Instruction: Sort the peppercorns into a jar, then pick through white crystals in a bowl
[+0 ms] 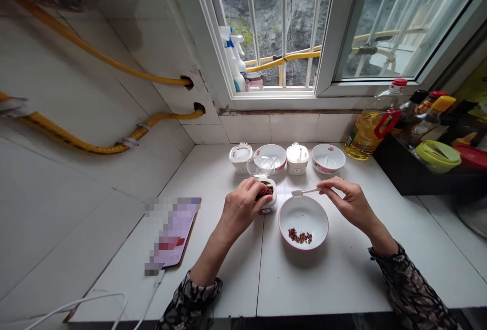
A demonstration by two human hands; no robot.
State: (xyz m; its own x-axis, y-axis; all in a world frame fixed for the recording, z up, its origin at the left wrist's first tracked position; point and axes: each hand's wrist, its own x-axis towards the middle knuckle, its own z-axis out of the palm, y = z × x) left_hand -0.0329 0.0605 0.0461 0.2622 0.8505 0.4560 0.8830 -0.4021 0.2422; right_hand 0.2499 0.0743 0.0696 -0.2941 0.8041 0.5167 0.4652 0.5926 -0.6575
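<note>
Right hand: the right hand [352, 203] was closed on the thin handle of a white spoon [297, 193], pinched between thumb and fingers, the handle running toward nine o'clock.
Spoon head: it stood at the bowl's twelve o'clock edge; whether it touched the rim could not be told.
Left hand: the left hand [241, 205] was curled over the mouth of an open jar [271, 208], thumb and fingers at the rim; whether it gripped the jar or pinched what lay inside could not be told.
Open jar: it stood upright at the bowl's ten o'clock, dark red dried bits [269, 189] inside, its clear lid [261, 165] raised on the far side.
Pink-rimmed bowl: the white bowl [303, 213] sat on the white counter [236, 284] between the hands, a small heap of similar red bits [300, 236] at six o'clock inside it.
Back row: seen from that bowl, a lidded jar [241, 162] stood between ten and eleven o'clock, a patterned bowl [279, 156] at eleven, a second lidded jar [297, 165] at twelve, another bowl [329, 160] at one.
Phone: the phone [184, 238], partly pixelated, lay at nine o'clock, with a white cable [152, 292] toward eight.
Oil bottle: the yellow oil bottle [363, 129] stood at one o'clock, beside a dark box [395, 167] of condiments at two.
Window: the barred window [284, 25] was at twelve o'clock; yellow hoses [133, 71] crossed the wall around ten.
</note>
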